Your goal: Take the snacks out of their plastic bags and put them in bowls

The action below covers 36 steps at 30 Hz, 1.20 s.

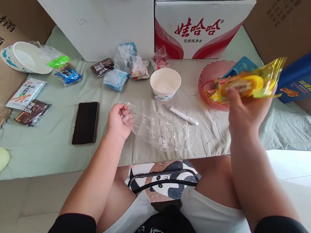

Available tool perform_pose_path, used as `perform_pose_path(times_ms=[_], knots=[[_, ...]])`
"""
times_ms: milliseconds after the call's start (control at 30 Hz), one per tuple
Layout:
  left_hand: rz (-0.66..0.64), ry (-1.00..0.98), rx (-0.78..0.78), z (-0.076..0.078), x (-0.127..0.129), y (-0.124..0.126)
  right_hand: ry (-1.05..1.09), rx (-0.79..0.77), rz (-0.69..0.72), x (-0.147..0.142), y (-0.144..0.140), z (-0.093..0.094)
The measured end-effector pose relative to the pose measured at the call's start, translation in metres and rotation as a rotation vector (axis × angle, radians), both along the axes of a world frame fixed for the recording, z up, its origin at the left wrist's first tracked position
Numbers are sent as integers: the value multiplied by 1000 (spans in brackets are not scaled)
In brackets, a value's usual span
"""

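Observation:
My left hand [119, 121] grips the edge of a clear plastic bag [159, 129] that lies flat on the pale green cloth [56, 146]. My right hand [244, 110] holds a yellow snack packet [250, 83] in the air, just above a pink bowl [209, 77] with more packets in it. A white paper cup [165, 83] stands between the two hands, and a white pen [180, 115] lies in front of it, by the bag.
A black phone [85, 122] lies left of my left hand. Several small snack packets [117, 71] are scattered at the back, two more [26, 93] at far left by a white bowl [24, 56]. Cardboard boxes [199, 26] wall the back and sides.

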<state>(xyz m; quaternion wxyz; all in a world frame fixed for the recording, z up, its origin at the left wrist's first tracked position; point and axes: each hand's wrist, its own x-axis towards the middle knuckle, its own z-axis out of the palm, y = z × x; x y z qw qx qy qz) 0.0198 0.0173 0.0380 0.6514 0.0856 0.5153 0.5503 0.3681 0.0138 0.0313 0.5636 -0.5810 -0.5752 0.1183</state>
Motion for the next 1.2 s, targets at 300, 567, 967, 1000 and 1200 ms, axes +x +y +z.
perform_pose_path(times_ms=[300,567,967,1000,1200], knots=[[-213,-48,91,9,8,-4,41,125,-93,-61,-25,6],[-380,-13,191,11,-7,-25,54,-367,699,-110,-47,-33],[-394,72,279,8,-21,-12,70,-300,512,-116,-40,-21],[-377,120,304,7,-22,-9,122,-269,466,-113,-40,-17],[-239,290,311,-9,-16,-4,217,-181,227,-103,-39,-11]])
